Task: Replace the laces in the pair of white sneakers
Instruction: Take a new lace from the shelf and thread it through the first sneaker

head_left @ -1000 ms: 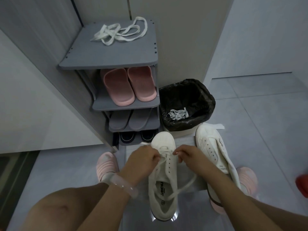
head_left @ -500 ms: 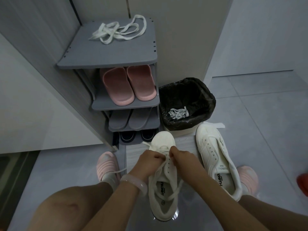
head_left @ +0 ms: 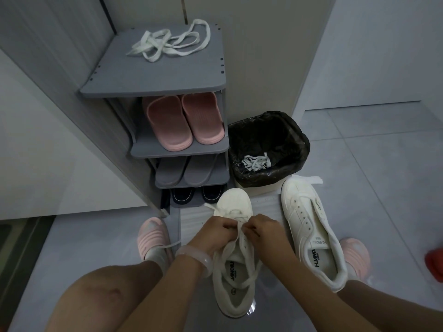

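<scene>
A white sneaker (head_left: 233, 279) lies on the floor in front of me, toe pointing away. A white lace (head_left: 242, 245) runs through its front eyelets, with loose ends trailing over the tongue and off to the left. My left hand (head_left: 217, 230) and my right hand (head_left: 261, 230) sit close together over the eyelets, each pinching a strand of the lace. The second white sneaker (head_left: 309, 231) stands to the right with bare eyelets. A spare white lace (head_left: 170, 41) lies tangled on top of the shoe rack.
The grey shoe rack (head_left: 153, 85) holds pink slippers (head_left: 184, 121), grey slippers and dark shoes. A bin with a black liner (head_left: 297, 144) holds a bundled lace (head_left: 256, 161). My feet wear pink slippers (head_left: 152, 236). A red object (head_left: 435, 262) lies at the right edge.
My two hands have come closer together over the sneaker's eyelets and shifted a little toward me along the lacing. The lace ends have slid across the tongue.
</scene>
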